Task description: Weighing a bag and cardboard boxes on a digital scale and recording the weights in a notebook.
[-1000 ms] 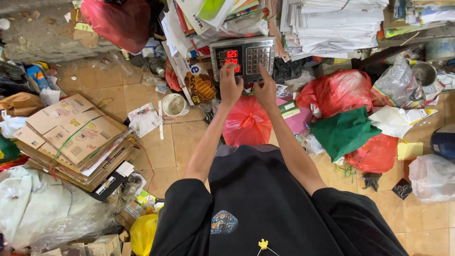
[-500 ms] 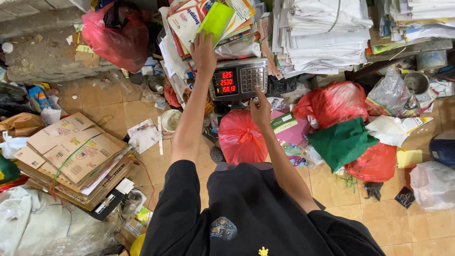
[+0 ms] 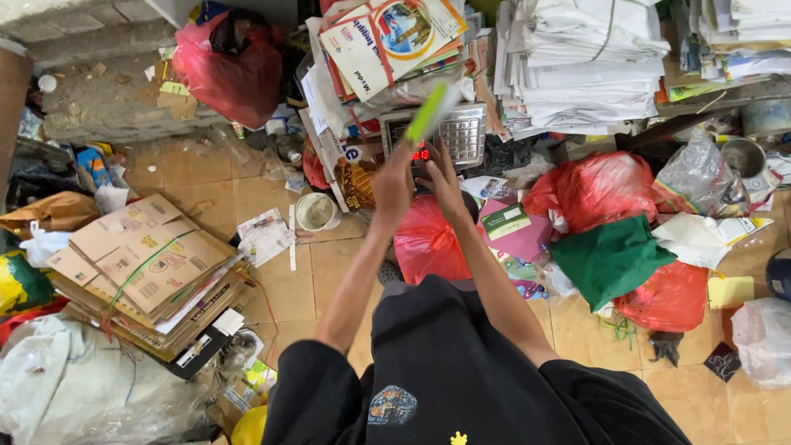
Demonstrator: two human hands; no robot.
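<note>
A grey digital scale (image 3: 464, 132) with a red lit display and keypad stands among stacked paper. My left hand (image 3: 393, 177) is raised in front of it, gripping a thin bright green booklet (image 3: 430, 111) that is blurred and tilted over the scale's top. My right hand (image 3: 442, 175) is just beside the left, fingers up against the scale's display and nothing clearly in it. A tied red plastic bag (image 3: 427, 241) lies on the floor below both hands.
Bundled magazines (image 3: 387, 41) and white paper stacks (image 3: 577, 66) tower behind the scale. Tied flattened cardboard (image 3: 144, 268) lies at the left. More red bags (image 3: 593, 194), a green cloth (image 3: 610, 257) and clear bags crowd the right. A tiled floor (image 3: 292, 297) shows between.
My left hand came down from the magazine pile with the green booklet to the scale. The right hand rose to meet it at the display. The view tilted down slightly.
</note>
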